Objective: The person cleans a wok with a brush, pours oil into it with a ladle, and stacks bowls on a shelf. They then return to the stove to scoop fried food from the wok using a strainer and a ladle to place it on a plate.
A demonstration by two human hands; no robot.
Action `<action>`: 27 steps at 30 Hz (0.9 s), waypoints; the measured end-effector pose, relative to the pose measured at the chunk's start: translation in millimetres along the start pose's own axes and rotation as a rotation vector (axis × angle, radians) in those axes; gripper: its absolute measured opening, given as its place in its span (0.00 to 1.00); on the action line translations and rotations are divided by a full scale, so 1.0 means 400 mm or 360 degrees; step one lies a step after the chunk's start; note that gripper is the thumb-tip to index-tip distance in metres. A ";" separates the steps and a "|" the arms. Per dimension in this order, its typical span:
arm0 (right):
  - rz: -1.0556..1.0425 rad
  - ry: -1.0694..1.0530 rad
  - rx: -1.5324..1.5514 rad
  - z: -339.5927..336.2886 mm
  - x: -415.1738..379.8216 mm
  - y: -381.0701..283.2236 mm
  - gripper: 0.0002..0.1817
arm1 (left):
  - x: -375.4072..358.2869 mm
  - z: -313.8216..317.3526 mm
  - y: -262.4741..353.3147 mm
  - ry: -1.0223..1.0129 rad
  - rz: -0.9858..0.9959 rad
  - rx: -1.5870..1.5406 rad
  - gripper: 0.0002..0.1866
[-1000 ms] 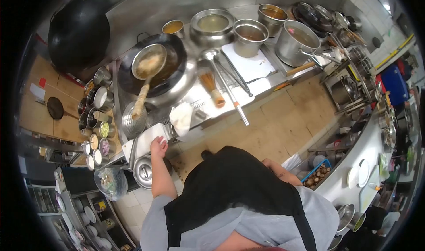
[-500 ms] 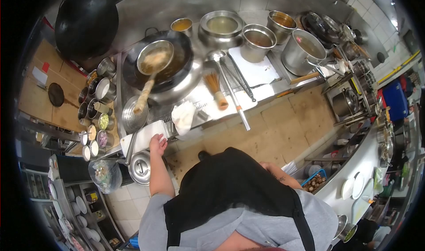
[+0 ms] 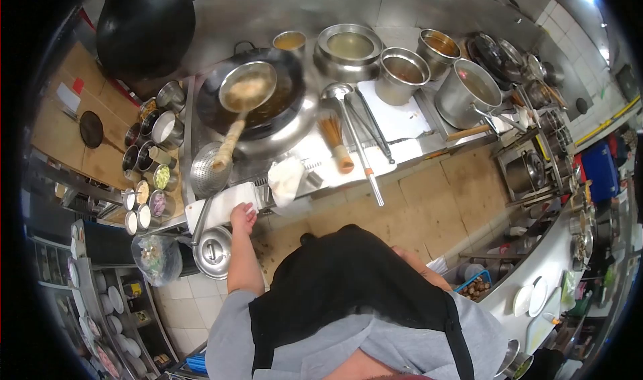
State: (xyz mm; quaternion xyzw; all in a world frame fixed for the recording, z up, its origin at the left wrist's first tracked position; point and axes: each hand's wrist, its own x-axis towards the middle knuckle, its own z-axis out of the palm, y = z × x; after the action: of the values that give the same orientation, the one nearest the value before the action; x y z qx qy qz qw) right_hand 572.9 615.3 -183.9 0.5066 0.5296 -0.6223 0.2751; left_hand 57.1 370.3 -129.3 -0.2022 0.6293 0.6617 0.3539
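My left hand [image 3: 244,217] rests at the front edge of the stove, by a folded white cloth [image 3: 231,204]. Its fingers are loosely bent and a little apart, with nothing seen in them. Just left of it is the handle of a perforated skimmer [image 3: 209,171], and below that a round steel lid [image 3: 213,251]. My right hand [image 3: 400,251] is mostly hidden behind the black apron, so its fingers do not show. On the stove a wooden-handled strainer [image 3: 248,87] with pale food in it lies over a wok [image 3: 288,85] of dark liquid.
A bamboo brush [image 3: 335,142] and a long-handled ladle [image 3: 362,145] lie on the stove top, beside a crumpled white cloth [image 3: 286,179]. Steel pots of liquid, including a tall stockpot [image 3: 462,105], stand behind. Ingredient tins [image 3: 163,177] line the left; a counter [image 3: 502,306] runs along the right.
The camera view has tipped slightly, so the stove and its pots sit a little lower and farther right. My left hand stays by the stove edge.
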 end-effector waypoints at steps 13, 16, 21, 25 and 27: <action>0.0094 0.0144 -0.0042 -0.019 0.037 0.027 0.17 | -0.026 0.020 -0.005 0.0106 0.0099 0.0031 0.12; 0.0041 0.0101 -0.0163 -0.018 0.059 0.051 0.17 | -0.012 0.018 -0.013 0.0109 0.0140 0.0067 0.11; 0.0003 0.0111 -0.0421 -0.008 0.091 0.078 0.18 | -0.035 0.029 -0.004 0.0123 0.0112 0.0043 0.10; 0.0114 0.0074 -0.0366 -0.007 0.126 0.094 0.18 | -0.033 0.026 -0.007 0.0119 0.0136 0.0050 0.10; 0.0123 0.0160 -0.0336 0.002 0.028 0.038 0.19 | -0.031 0.025 -0.008 0.0125 0.0129 0.0068 0.10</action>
State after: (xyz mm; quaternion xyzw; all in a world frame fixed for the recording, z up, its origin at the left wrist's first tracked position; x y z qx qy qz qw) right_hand 582.2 612.4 -200.2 0.5254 0.5855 -0.5257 0.3237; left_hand 69.5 377.4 -121.6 -0.1946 0.6644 0.6535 0.3061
